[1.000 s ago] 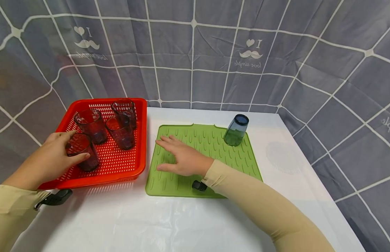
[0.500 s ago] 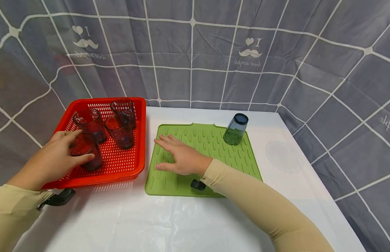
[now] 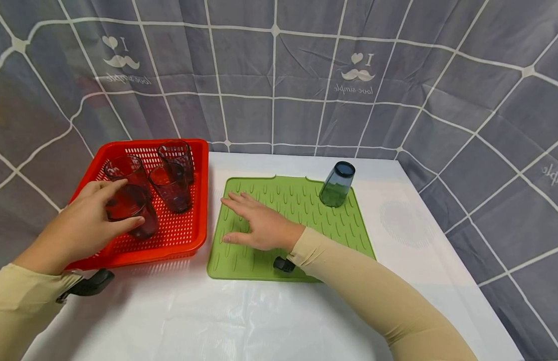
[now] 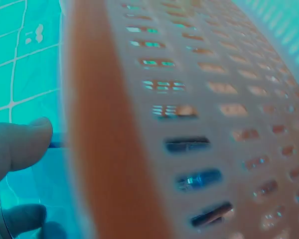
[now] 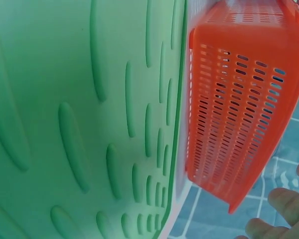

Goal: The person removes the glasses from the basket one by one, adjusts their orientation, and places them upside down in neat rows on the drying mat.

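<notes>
In the head view my left hand [image 3: 86, 220] grips a dark-tinted drinking glass [image 3: 147, 226], thumb and fingers spread around its upper part, inside the red plastic basket [image 3: 200, 200]. Beside it in the basket are three more glasses, one of them a ribbed tumbler [image 3: 174, 194]. The left wrist view shows the thumb [image 4: 22, 144] at the glass rim, with the basket's slotted wall in front hiding much. My right hand [image 3: 262, 225] hovers palm down, fingers spread, over the left part of the green drying mat [image 3: 306, 210]; it holds nothing.
A blue glass [image 3: 336, 185] stands upside down at the mat's back right corner. Both mat and basket sit on a white table [image 3: 179, 311]. A grey grid-patterned curtain [image 3: 247, 65] hangs behind and to the right.
My left hand has moved right within the basket, carrying the glass toward the other glasses. The right hand stays in place over the mat.
</notes>
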Demonstrator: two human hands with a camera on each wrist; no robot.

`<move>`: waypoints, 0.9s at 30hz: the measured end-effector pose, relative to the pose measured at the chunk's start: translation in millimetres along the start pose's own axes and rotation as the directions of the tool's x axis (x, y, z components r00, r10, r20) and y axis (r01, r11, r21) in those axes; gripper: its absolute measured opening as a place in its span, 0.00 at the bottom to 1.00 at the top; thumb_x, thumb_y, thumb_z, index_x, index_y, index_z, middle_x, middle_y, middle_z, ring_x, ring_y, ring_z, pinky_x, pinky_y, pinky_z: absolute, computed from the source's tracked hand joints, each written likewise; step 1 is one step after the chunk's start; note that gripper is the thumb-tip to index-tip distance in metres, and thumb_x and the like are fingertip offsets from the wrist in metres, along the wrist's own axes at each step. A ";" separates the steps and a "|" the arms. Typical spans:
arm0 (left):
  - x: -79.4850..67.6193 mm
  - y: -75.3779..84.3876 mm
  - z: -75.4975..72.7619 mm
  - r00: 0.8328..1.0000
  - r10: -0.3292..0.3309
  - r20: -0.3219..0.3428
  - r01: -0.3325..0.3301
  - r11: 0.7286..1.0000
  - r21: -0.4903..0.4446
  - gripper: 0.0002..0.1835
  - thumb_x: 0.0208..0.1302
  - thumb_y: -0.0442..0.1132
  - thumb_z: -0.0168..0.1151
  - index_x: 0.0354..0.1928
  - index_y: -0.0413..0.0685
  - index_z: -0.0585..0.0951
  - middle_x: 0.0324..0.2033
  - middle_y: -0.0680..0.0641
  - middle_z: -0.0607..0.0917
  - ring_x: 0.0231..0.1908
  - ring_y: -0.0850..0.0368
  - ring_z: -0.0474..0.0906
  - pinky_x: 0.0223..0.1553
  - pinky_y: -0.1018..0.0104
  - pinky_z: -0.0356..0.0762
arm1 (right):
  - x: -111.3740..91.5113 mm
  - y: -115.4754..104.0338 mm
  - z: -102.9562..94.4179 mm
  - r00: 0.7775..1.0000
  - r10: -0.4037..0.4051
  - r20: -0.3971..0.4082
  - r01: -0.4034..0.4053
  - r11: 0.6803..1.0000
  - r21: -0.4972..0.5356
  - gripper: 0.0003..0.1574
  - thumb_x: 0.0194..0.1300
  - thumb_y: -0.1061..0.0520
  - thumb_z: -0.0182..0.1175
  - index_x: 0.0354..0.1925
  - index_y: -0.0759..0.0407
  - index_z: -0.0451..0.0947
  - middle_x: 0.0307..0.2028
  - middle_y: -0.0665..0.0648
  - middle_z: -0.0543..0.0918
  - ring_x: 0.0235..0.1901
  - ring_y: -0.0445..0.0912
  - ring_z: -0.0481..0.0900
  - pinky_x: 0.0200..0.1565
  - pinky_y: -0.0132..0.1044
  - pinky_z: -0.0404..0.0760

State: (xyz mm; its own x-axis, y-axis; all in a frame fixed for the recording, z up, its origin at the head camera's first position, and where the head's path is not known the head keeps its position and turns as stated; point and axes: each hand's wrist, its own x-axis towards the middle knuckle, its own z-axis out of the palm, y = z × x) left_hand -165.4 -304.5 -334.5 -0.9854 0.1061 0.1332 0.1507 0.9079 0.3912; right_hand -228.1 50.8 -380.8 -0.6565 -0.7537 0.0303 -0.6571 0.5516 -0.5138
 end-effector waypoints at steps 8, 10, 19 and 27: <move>-0.1 17.0 -2.3 0.998 0.041 -0.041 -0.042 0.999 -0.016 0.52 0.61 0.51 0.78 0.80 0.39 0.62 0.69 0.24 0.64 0.68 0.27 0.61 0.55 0.21 0.68 | -2.1 1.2 -1.5 1.000 0.017 0.005 -0.017 1.000 0.001 0.56 0.73 0.33 0.63 0.85 0.45 0.49 0.86 0.52 0.46 0.86 0.55 0.40 0.82 0.57 0.53; 0.3 21.2 -3.4 0.998 0.048 -0.045 -0.049 0.999 -0.022 0.52 0.60 0.51 0.78 0.80 0.39 0.62 0.70 0.25 0.64 0.68 0.27 0.61 0.56 0.22 0.67 | -2.6 1.2 -1.8 1.000 0.019 0.006 -0.019 1.000 0.001 0.56 0.73 0.33 0.63 0.85 0.45 0.49 0.86 0.52 0.46 0.86 0.55 0.40 0.82 0.57 0.53; -1.3 40.0 -10.0 0.996 0.056 -0.075 -0.060 0.997 -0.043 0.54 0.59 0.49 0.80 0.80 0.39 0.62 0.68 0.27 0.65 0.60 0.32 0.68 0.47 0.36 0.76 | -4.0 1.6 -2.4 1.000 0.016 -0.001 -0.016 1.000 0.001 0.56 0.73 0.32 0.63 0.85 0.46 0.49 0.86 0.53 0.46 0.86 0.55 0.40 0.82 0.57 0.53; -1.9 53.1 -16.3 0.990 0.074 -0.116 -0.083 0.994 -0.073 0.53 0.58 0.49 0.81 0.79 0.39 0.64 0.67 0.30 0.67 0.52 0.37 0.72 0.39 0.64 0.75 | -5.0 2.1 -3.8 1.000 0.015 -0.013 -0.015 1.000 0.003 0.56 0.72 0.33 0.64 0.85 0.45 0.49 0.86 0.53 0.46 0.86 0.54 0.41 0.82 0.55 0.53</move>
State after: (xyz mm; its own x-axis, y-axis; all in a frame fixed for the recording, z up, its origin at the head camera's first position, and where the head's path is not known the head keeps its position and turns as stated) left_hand -154.2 -263.1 -299.2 -0.9555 0.1254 0.2670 0.2376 0.8638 0.4443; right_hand -227.6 57.1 -378.8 -0.6714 -0.7403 0.0339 -0.6457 0.5620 -0.5169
